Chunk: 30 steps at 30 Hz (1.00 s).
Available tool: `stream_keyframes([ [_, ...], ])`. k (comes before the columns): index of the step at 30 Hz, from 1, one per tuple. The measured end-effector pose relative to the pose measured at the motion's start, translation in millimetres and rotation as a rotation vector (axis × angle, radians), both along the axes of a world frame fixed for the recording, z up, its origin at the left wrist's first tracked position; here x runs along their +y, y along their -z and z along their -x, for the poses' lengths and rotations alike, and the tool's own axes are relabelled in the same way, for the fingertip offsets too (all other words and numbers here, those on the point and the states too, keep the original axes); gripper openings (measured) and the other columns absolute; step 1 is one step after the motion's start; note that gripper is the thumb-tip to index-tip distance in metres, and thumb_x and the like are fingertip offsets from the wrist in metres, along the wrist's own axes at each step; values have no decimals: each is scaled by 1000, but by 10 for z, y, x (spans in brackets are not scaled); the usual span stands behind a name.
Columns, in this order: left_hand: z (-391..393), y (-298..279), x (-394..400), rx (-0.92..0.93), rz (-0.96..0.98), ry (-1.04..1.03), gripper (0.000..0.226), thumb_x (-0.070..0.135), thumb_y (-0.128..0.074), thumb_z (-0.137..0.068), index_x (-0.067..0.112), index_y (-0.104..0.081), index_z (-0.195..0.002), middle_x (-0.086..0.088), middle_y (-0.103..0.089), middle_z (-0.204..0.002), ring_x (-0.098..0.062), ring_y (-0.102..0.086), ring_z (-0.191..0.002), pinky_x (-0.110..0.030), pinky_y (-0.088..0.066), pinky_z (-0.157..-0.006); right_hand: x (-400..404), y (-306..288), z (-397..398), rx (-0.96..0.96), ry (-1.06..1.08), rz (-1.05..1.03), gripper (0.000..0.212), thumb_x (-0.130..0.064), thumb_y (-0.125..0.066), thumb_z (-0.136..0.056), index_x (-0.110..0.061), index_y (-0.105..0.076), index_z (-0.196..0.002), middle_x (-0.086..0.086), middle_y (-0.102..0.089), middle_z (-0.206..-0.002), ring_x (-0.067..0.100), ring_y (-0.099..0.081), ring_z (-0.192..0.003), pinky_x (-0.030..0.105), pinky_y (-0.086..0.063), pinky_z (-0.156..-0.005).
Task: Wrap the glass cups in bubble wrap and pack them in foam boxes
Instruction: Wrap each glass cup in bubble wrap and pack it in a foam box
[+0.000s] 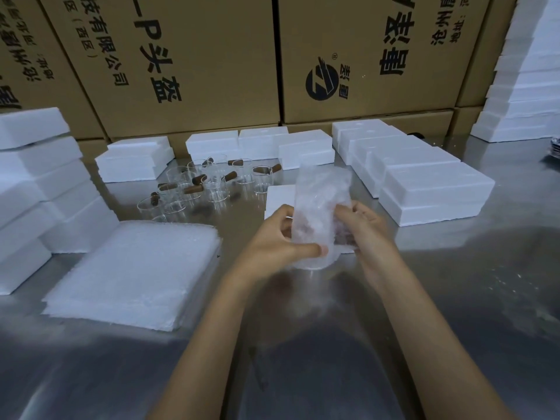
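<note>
Above the metal table (454, 298), the left hand (272, 234) and right hand (366, 228) both grip a glass cup in bubble wrap (321, 207). Left lies a stack of wrap sheets (133, 274). Beyond stand bare cups (212, 183), then foam boxes (436, 189) and cartons (212, 56).
</note>
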<state>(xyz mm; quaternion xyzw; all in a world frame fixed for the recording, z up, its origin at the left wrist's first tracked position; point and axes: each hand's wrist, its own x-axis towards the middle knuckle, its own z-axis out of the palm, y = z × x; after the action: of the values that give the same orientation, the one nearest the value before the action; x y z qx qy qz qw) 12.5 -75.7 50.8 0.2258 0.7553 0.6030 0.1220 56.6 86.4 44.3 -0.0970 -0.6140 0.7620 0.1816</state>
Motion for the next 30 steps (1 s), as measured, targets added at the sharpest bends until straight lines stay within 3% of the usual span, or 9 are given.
stream_keyframes([
  [4, -18, 25, 16, 206, 246, -19, 59, 28, -83, -59, 32, -61, -114, 14, -71, -103, -5, -68, -97, -38, -59, -84, -25, 79, 65, -12, 97, -194, 29, -13, -72, -85, -22, -62, -59, -6, -57, -60, 8, -52, -56, 20, -46, -55],
  [7, -30, 32, 8, 231, 253, 7, 51, 32, -83, -64, 36, -63, -111, 17, -71, -103, -2, -68, -95, -37, -59, -85, -28, 103, 79, 8, 121, -338, 29, -5, -66, -86, -19, -59, -62, -14, -52, -55, 3, -48, -54, 18, -42, -54],
  [10, -59, 44, 20, 259, 179, -17, 52, 47, -84, -69, 43, -59, -115, 26, -68, -110, 9, -64, -98, -16, -54, -78, -33, 121, 78, 0, 121, -321, 28, -3, -62, -89, -14, -57, -64, -11, -48, -55, 9, -45, -55, 25, -42, -57],
  [14, -32, 88, 64, 322, 193, -110, 41, 46, -81, -77, 43, -58, -111, 15, -64, -110, 7, -60, -94, -24, -50, -80, -40, 131, 50, -9, 52, -270, 23, -1, -58, -91, -7, -56, -69, -1, -46, -59, 10, -43, -52, 21, -41, -49],
  [16, -14, 96, 76, 356, 211, -146, 33, 39, -80, -79, 41, -63, -107, 9, -61, -103, 4, -59, -87, -26, -46, -74, -68, 142, 43, -4, 34, -254, 26, -8, -59, -94, -1, -55, -69, 2, -45, -62, 11, -43, -55, 22, -40, -50],
  [21, -5, 84, 51, 219, 103, -110, 28, 39, -77, -82, 31, -70, -108, 12, -73, -105, -7, -70, -97, -38, -57, -87, -90, 107, 55, -84, 67, -148, 54, -51, -67, -89, -2, -63, -67, 8, -59, -69, 17, -58, -65, 31, -50, -63],
  [24, -12, 63, 43, 105, -29, -135, 29, 31, -78, -84, 30, -61, -108, 18, -71, -97, -3, -68, -91, -27, -56, -81, -62, 123, 62, -125, 97, -174, 68, -60, -64, -87, 2, -50, -63, 11, -43, -68, 18, -46, -63, 29, -40, -63],
  [27, 4, 51, 24, 57, -63, -140, 51, 20, -78, -83, 36, -51, -123, 3, -60, -121, -12, -62, -110, -31, -54, -94, -73, 126, 59, -133, 70, -223, 81, -68, -57, -85, 13, -52, -75, 12, -46, -68, 17, -48, -62, 26, -42, -59],
  [30, -15, 23, 5, 195, -1, -41, 66, 5, -71, -86, 43, -46, -134, 24, -51, -130, 13, -49, -118, -7, -44, -90, -106, 131, 57, -89, 83, -363, 82, -67, -53, -90, 13, -53, -76, 13, -46, -62, 14, -47, -57, 25, -40, -58],
])
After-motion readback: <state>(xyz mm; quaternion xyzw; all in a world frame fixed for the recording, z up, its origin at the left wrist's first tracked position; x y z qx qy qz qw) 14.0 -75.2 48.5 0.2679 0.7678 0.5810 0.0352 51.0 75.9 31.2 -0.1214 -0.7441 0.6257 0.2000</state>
